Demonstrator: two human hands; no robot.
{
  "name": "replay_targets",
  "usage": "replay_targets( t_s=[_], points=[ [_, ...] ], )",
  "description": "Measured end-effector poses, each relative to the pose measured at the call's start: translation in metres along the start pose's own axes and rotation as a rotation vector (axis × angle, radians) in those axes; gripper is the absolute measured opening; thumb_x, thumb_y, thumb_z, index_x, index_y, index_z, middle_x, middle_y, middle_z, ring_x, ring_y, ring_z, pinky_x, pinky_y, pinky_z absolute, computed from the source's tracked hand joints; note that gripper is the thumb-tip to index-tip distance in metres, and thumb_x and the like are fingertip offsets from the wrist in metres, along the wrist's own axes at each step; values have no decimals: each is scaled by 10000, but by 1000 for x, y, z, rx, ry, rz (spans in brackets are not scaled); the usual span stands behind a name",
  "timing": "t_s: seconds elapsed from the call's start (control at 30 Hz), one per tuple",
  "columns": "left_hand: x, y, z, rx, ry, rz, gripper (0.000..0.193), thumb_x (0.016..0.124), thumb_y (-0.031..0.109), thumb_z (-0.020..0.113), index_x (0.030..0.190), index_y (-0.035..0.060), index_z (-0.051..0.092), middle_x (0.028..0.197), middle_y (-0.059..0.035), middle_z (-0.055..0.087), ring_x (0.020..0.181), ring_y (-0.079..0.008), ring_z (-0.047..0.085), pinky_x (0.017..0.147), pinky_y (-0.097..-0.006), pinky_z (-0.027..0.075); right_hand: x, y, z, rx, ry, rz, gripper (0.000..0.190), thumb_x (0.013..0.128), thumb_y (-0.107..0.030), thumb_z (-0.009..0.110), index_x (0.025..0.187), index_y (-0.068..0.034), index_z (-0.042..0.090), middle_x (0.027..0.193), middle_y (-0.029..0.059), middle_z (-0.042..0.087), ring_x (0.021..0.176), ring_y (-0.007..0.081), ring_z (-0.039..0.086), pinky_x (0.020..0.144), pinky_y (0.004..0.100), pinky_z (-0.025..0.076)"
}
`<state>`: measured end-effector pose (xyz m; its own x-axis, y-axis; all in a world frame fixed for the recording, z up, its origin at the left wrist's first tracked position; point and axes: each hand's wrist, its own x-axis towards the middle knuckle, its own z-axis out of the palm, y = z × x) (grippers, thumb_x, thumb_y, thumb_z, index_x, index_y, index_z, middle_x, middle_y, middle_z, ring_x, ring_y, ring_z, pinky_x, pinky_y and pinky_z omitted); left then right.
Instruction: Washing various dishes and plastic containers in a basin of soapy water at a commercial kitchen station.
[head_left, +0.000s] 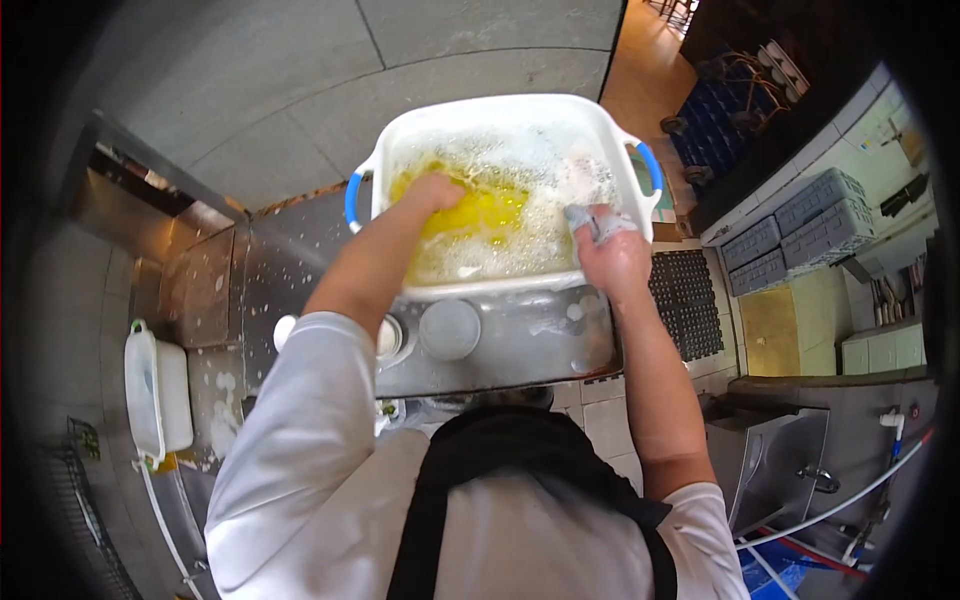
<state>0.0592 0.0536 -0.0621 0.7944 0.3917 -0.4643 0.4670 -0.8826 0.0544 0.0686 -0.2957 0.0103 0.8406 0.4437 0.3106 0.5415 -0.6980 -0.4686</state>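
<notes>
A white plastic tub (495, 109) with blue handle grips stands on the metal counter before me, holding yellowish, soapy water (480, 214) under foam. My left hand (441, 191) reaches into the water at the tub's left side; its fingers are partly submerged, so what they hold cannot be seen. At the tub's right side my right hand (616, 259) grips a wet, pale cloth (589, 223), close to the rim. Below the tub's near wall a round, translucent container (450, 330) sits on the counter. Beside it are white round containers (388, 336), partly hidden by my left arm.
A second white tub (157, 394) stands tilted in view at the far left. Grey stacked crates (814, 221) are on the right, above a metal sink unit (780, 465). A black rubber mat (686, 304) lies on the floor, and a blue wheeled rack or dolly (716, 120) stands at upper right.
</notes>
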Motion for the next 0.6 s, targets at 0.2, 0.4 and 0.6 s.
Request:
replay_targets(
  t_s=[0.2,0.4,0.6],
  points=[
    [51,-6,41,-600,-67,-67,501,953,408,612,1329,79,644,1115,-166,742,1010,-284,706,915,-442,544,3,1,2,-51,-5,16,308,907,-354,616,1100,-126,687,978,190,721,882,419,698,779,526,559],
    [19,-7,42,-1311,-177,-85,477,945,392,626,1298,73,663,1110,-144,745,988,-262,704,913,-420,542,4,2,5,-71,-17,26,322,900,-355,629,1105,-116,697,1010,185,720,910,417,695,790,521,554],
    [-8,-3,8,-1289,-345,-33,462,931,385,647,1263,65,684,1112,-126,748,975,-248,702,913,-403,540,6,2,2,-81,-15,34,336,903,-368,616,1119,-124,699,1002,193,721,916,415,696,808,517,553]
  ],
)
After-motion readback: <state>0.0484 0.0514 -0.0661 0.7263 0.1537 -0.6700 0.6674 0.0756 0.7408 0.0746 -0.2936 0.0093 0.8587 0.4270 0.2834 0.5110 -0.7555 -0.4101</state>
